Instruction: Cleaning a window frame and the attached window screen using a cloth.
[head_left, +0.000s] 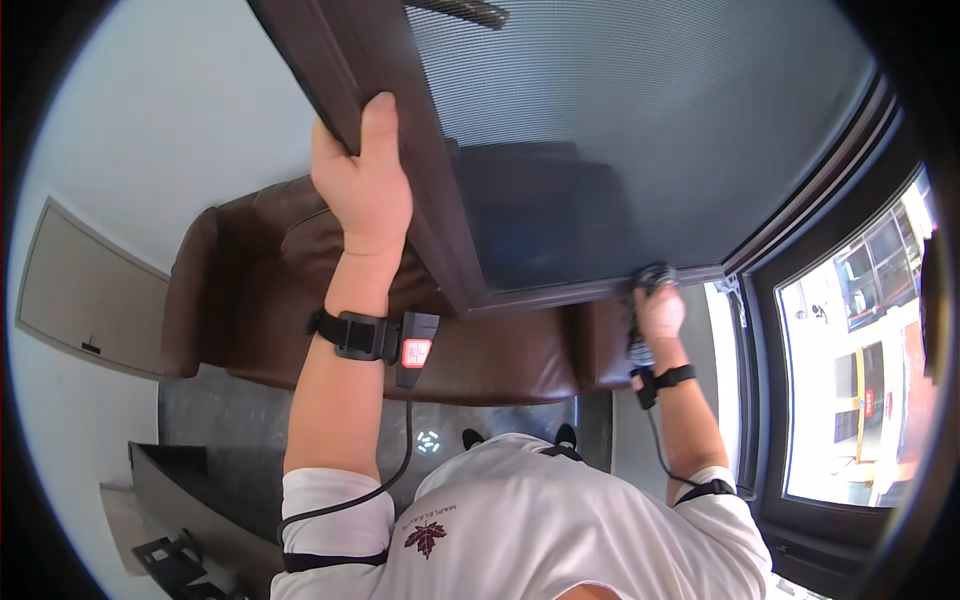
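Observation:
A dark brown window sash (442, 225) with what looks like a fine mesh panel (675, 150) swings inward in front of me. My left hand (364, 176) grips its left side rail, thumb on the near face and fingers around the outer edge. Near the hinge end, my right hand (661, 311) holds a crumpled dark cloth (654, 276) against the sash's bottom rail (562, 294). Part of the cloth hangs below that hand. A black strap with a small cabled device sits on each wrist.
Behind and below the sash stands a brown leather sofa (495, 352). To the right is the dark window frame (765, 360) with a bright view outside. A metal hinge (733, 289) joins the sash there. A dark piece of furniture (202, 517) stands at lower left, near a wall panel (90, 292).

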